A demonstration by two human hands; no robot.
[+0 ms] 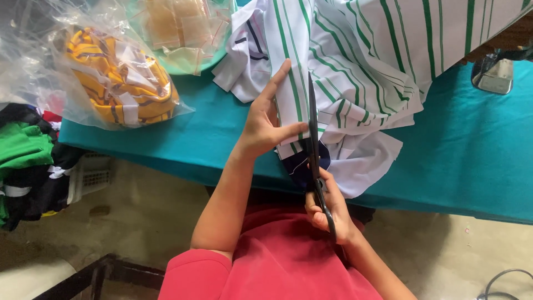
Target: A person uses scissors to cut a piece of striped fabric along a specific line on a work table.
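So the white fabric with green stripes (361, 66) is piled across the upper middle and upper right of the frame, spilling over the edge of the teal table (472, 166). The black scissors (313, 139) run nearly straight up the frame, blades closed or almost so, along the fabric's left edge. The right hand (327, 208) is curled tight through the handles at lower centre, so the cloth lies straight ahead of that grip. The left hand (266, 119) is the nearer one to the cloth: it lies flat, fingers up, thumb pinching the edge right beside the blade. A clear bag of yellow striped pieces (119, 83) sits upper left.
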